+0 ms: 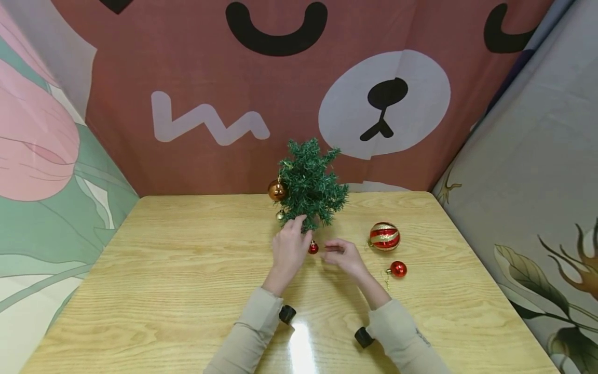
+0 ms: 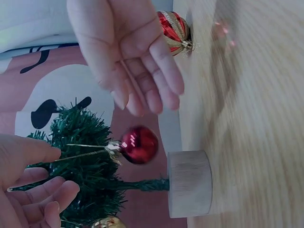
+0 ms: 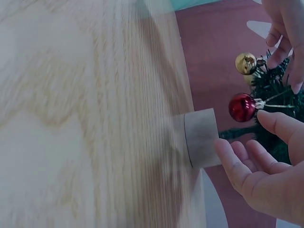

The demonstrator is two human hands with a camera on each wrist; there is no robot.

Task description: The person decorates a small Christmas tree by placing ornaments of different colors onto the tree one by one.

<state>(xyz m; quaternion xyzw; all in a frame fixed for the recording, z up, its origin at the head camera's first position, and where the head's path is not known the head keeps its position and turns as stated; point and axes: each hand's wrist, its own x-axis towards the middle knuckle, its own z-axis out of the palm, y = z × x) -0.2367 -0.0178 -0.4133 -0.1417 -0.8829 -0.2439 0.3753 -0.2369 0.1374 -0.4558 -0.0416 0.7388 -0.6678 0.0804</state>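
Red bauble (image 2: pixel 138 144) hanging, cap treeward

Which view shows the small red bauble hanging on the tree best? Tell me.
The left wrist view: the small red bauble fills it, with cap and gold loop visible. The right wrist view shows it smaller; the head view shows a tiny dot between the hands.

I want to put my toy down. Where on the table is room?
The table's whole left side is bare wood, and so is the front edge beside the sleeves. It is crowded around the little tree, both hands, the striped bauble and the small red bauble.
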